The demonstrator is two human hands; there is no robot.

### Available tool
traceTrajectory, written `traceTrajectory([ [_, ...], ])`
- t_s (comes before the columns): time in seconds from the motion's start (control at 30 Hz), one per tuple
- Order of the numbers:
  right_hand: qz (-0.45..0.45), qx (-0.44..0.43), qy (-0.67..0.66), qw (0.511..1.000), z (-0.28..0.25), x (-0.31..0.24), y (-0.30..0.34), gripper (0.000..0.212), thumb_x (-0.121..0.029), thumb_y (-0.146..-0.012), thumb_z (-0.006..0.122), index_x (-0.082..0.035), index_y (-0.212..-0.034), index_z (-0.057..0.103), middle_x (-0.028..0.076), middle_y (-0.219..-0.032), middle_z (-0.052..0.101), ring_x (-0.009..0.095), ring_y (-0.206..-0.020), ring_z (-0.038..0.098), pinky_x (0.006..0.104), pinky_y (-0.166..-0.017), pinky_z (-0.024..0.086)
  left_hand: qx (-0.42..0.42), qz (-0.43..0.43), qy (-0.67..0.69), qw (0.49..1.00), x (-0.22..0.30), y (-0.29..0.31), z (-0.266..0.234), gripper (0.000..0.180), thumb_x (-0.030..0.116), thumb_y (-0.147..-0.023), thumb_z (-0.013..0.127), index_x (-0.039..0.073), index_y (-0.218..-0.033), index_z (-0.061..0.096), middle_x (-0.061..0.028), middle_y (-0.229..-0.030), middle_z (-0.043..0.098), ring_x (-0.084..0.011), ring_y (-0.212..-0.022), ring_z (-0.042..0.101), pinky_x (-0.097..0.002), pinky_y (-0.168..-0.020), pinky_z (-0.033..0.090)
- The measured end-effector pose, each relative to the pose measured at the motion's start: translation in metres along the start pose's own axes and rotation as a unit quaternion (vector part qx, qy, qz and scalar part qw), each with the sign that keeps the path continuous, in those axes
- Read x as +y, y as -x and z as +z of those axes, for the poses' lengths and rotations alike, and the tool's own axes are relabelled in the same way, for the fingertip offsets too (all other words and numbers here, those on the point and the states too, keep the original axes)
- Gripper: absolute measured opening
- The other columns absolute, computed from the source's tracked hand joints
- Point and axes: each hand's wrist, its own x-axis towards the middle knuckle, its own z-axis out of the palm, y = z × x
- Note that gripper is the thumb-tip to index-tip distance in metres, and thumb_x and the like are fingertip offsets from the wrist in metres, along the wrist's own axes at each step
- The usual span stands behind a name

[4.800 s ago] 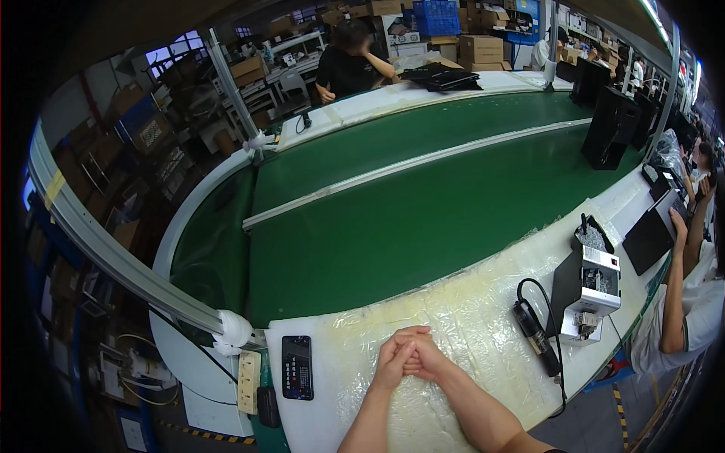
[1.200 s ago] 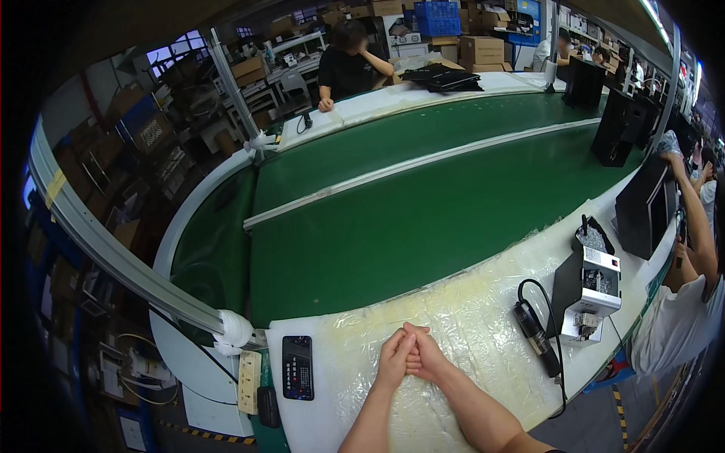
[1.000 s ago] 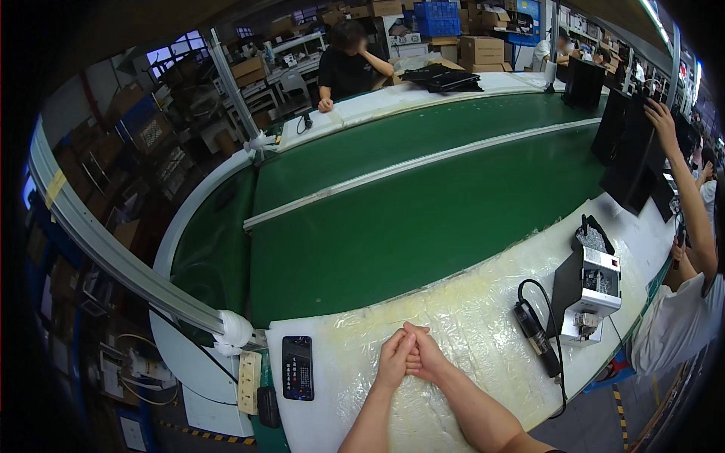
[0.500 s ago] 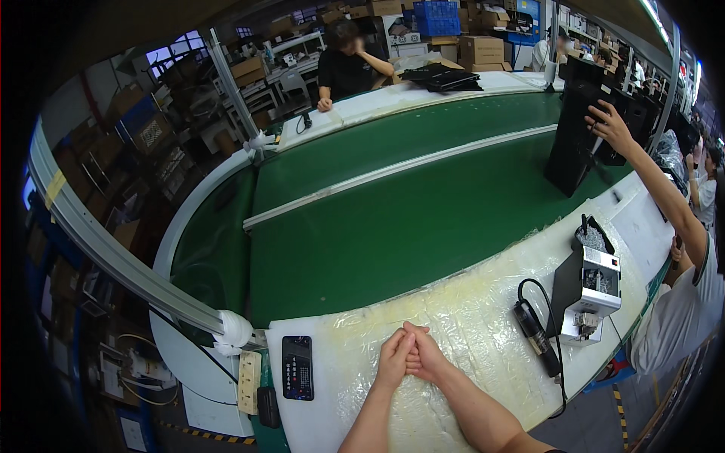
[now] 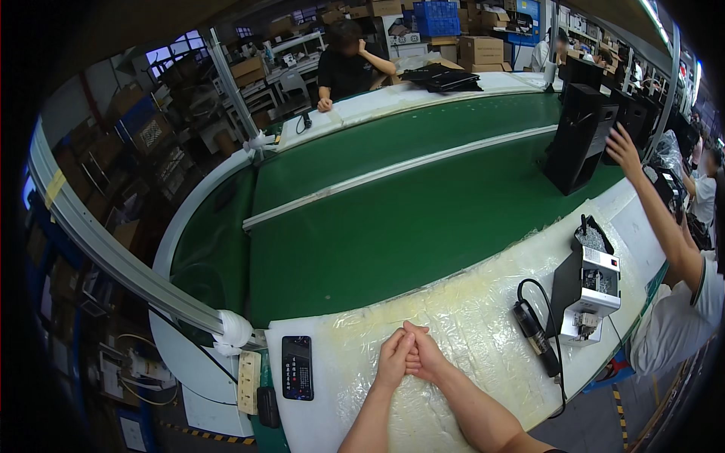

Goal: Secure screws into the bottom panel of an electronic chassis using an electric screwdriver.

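My left hand (image 5: 393,361) and my right hand (image 5: 428,354) are clasped together over the plastic-covered white worktop (image 5: 468,317). The fingers of both are closed, and no tool shows in them. To their left a smartphone (image 5: 297,368) with a lit dark screen lies flat. Off to the right rests a black electric screwdriver (image 5: 538,340) with a looped cord. Beside it stands a black-and-white screw feeder machine (image 5: 590,293). A black tray (image 5: 593,235) holding small metallic pieces sits behind that machine.
Beyond the worktop runs a green conveyor belt (image 5: 393,219) with a white divider rail (image 5: 393,175). A co-worker's hand (image 5: 622,151) is by a tall black speaker-like cabinet (image 5: 580,143) at the right. Across the belt sits another person (image 5: 351,68). A power strip (image 5: 248,382) lies by the left post.
The co-worker's hand at the right has come lower and off the black cabinet's top, and the cabinet has turned, showing more of its front. My hands have not moved.
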Motion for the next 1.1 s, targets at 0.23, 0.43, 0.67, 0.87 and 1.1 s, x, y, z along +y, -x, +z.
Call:
traceTrajectory([
  [0.23, 0.004, -0.014, 0.004, 1.000, -0.0028, 0.0010, -0.0026, 0.055, -0.052, -0.096, 0.047, -0.021, -0.053, 0.032, -0.006, -0.043, 0.030, 0.007, -0.030, 0.027, 0.0214, -0.030, 0.021, 0.002, 0.007, 0.005, 1.000, 0.0005, -0.0001, 0.0003, 0.023, 0.027, -0.100, 0.049, 0.006, -0.095, 0.059, 0.0009, -0.070, 0.050, -0.0054, -0.050, 0.048, -0.0187, -0.040, 0.042],
  [0.43, 0.002, 0.000, 0.007, 1.000, -0.0011, 0.0005, -0.0031, 0.057, -0.055, -0.096, 0.045, -0.020, -0.053, 0.031, -0.006, -0.043, 0.030, 0.007, -0.030, 0.027, 0.0216, -0.030, 0.021, 0.005, -0.002, 0.012, 1.000, 0.0006, -0.0005, -0.0006, 0.022, 0.025, -0.100, 0.048, 0.006, -0.091, 0.056, -0.0031, -0.081, 0.060, -0.0060, -0.049, 0.048, -0.0190, -0.040, 0.043],
  [0.67, 0.008, -0.002, 0.007, 1.000, -0.0017, 0.0000, -0.0015, 0.056, -0.054, -0.096, 0.046, -0.020, -0.054, 0.032, -0.005, -0.043, 0.030, 0.008, -0.030, 0.028, 0.0219, -0.030, 0.022, -0.001, 0.004, 0.007, 1.000, -0.0030, -0.0023, -0.0016, 0.023, 0.024, -0.100, 0.047, 0.006, -0.087, 0.053, -0.0061, -0.096, 0.065, -0.0062, -0.049, 0.047, -0.0195, -0.039, 0.042],
  [0.87, 0.006, -0.008, 0.003, 1.000, -0.0031, 0.0001, -0.0025, 0.056, -0.053, -0.096, 0.047, -0.019, -0.054, 0.032, -0.005, -0.042, 0.031, 0.008, -0.030, 0.028, 0.0223, -0.030, 0.022, 0.007, -0.007, 0.009, 1.000, 0.0018, -0.0008, 0.0006, 0.024, 0.025, -0.100, 0.047, 0.007, -0.086, 0.052, -0.0062, -0.096, 0.065, -0.0061, -0.050, 0.047, -0.0196, -0.039, 0.042],
  [1.1, 0.006, -0.007, 0.003, 1.000, -0.0021, -0.0003, -0.0016, 0.057, -0.054, -0.095, 0.048, -0.019, -0.053, 0.032, -0.005, -0.042, 0.031, 0.008, -0.030, 0.028, 0.0224, -0.029, 0.023, 0.005, -0.002, 0.009, 1.000, 0.0014, -0.0005, 0.0005, 0.023, 0.026, -0.100, 0.047, 0.007, -0.087, 0.053, -0.0033, -0.082, 0.061, -0.0057, -0.048, 0.047, -0.0193, -0.038, 0.042],
])
